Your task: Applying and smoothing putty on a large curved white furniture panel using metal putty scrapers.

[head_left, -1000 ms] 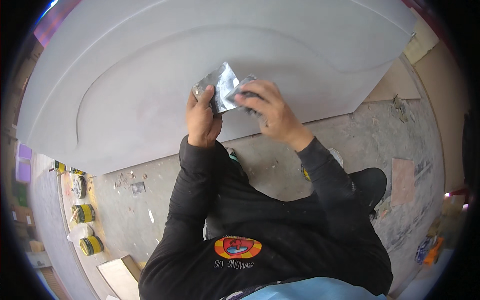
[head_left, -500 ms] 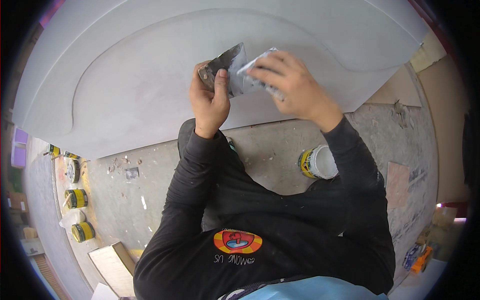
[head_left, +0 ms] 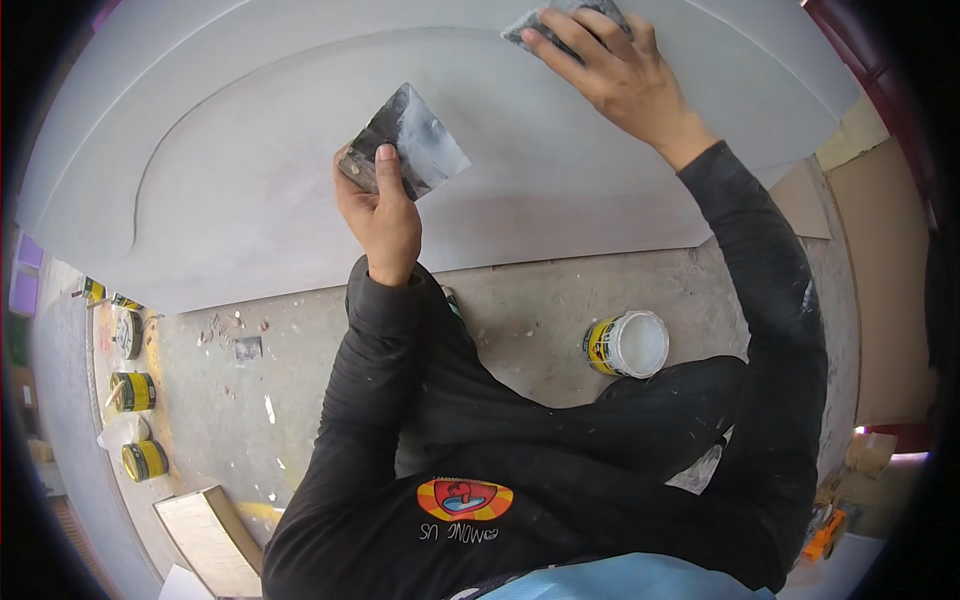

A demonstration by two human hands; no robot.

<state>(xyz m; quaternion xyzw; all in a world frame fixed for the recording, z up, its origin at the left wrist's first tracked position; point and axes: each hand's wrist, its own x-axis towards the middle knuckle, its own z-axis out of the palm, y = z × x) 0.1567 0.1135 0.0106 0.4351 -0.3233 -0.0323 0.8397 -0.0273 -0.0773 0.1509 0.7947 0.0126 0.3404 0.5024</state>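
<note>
Well, from where I stand the big thing is the grey panel (head_left: 560, 180), and both hands are at work in front of it. The left hand (head_left: 385, 225) is before the panel's middle, closed on a metal plate (head_left: 430, 140), thumb flat on top and the other fingers tucked behind. Grey paste smears the plate's face, thickest over the half away from the thumb. The right hand (head_left: 640, 90) is up toward the panel's upper right, its fingers slightly spread and bent over a dark, smeared spreader (head_left: 521, 24). Its thumb is hidden, and I cannot tell whether the spreader touches the panel.

As for writing, a white tub (head_left: 617, 342) on the floor below the panel's lower edge, toward its right, wears a yellow and black label (head_left: 601, 345), its print too small for me. Below the panel's lower left corner run more tins (head_left: 133, 392), several in yellow and black too. On the black shirt (head_left: 590, 520), below the panel, sits a red and yellow badge (head_left: 465, 498) with white lettering (head_left: 458, 532) upside down from here.
</note>
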